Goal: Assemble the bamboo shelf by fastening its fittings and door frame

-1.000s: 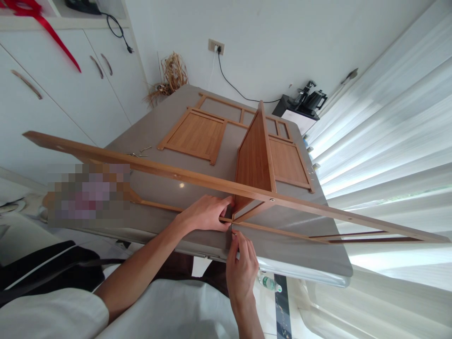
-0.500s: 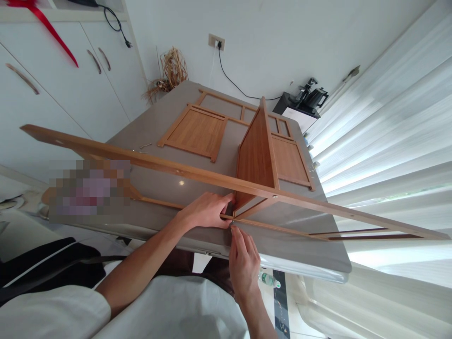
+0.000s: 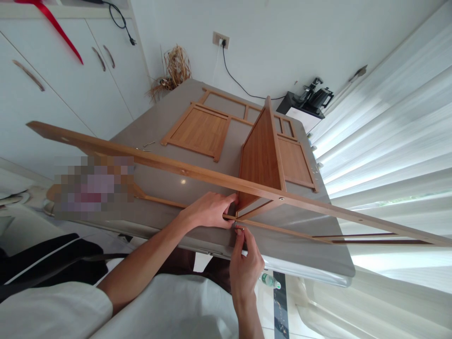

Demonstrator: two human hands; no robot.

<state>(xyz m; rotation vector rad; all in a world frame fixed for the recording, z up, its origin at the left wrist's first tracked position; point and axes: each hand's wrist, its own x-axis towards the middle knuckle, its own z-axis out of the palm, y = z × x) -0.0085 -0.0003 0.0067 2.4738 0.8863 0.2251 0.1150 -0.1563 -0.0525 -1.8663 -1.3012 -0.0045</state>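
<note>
A long wooden side frame [image 3: 212,178] stands on edge across the table in front of me. An upright wooden panel [image 3: 259,153] meets it at a right angle. My left hand [image 3: 208,210] is wrapped round the lower rail of the frame beside the panel's near lower corner; part of its grip is hidden. Just below that corner, my right hand [image 3: 246,254] has thumb and forefinger pinched on a small, thin metal piece [image 3: 235,225] at the rail. The piece is too small to name with certainty.
A flat wooden panel [image 3: 197,130] and another wooden panel [image 3: 296,160] lie on the grey table [image 3: 151,110], with small metal parts [image 3: 146,145] at the left. A blurred patch covers something behind the frame's left end. A plastic bottle [image 3: 270,280] lies below the table edge.
My right fingers have shifted and turned slightly at the corner, with the thumb and forefinger more visible now. My left hand keeps its grip. The whole view has moved a little.
</note>
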